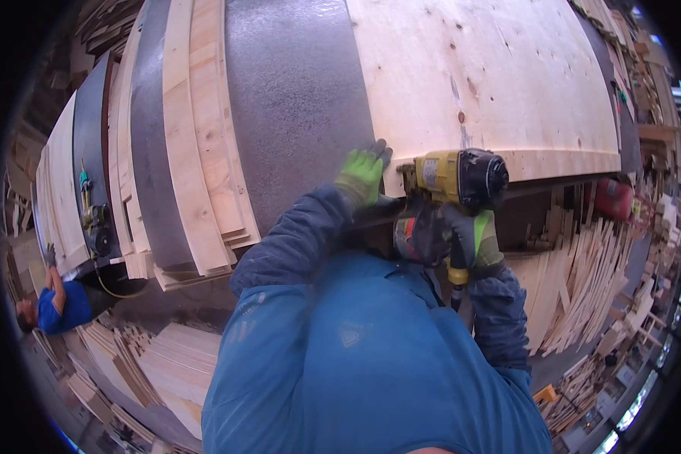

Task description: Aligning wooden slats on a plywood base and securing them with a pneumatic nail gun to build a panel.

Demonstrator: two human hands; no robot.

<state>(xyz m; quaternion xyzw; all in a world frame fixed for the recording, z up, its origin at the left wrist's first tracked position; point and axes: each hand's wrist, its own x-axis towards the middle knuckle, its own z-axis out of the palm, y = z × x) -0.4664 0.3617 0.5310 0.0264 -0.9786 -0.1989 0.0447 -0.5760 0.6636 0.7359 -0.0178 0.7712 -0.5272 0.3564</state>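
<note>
My right hand [477, 236], in a green and grey glove, is closed round the handle of a yellow and black nail gun [440, 172]. The gun's nose sits at the near left corner of a pale plywood panel [469, 83]. A narrow wooden strip [537, 161] runs along that panel's near edge. My left hand [362, 178], gloved in green with dark fingertips, is at the same corner, just left of the nose. Its fingers reach over the strip's end and its thumb is lower, partly hidden. An air hose fitting [457, 276] hangs below the gun's handle.
Dark panels [291, 91] and plywood strips [204, 136] lie to the left. Farther left, a person in blue [64, 303] stands by another nail gun [94, 219]. Loose wood sticks [583, 287] and a red tank-like object [613, 198] are at the right, cut boards [178, 359] behind me.
</note>
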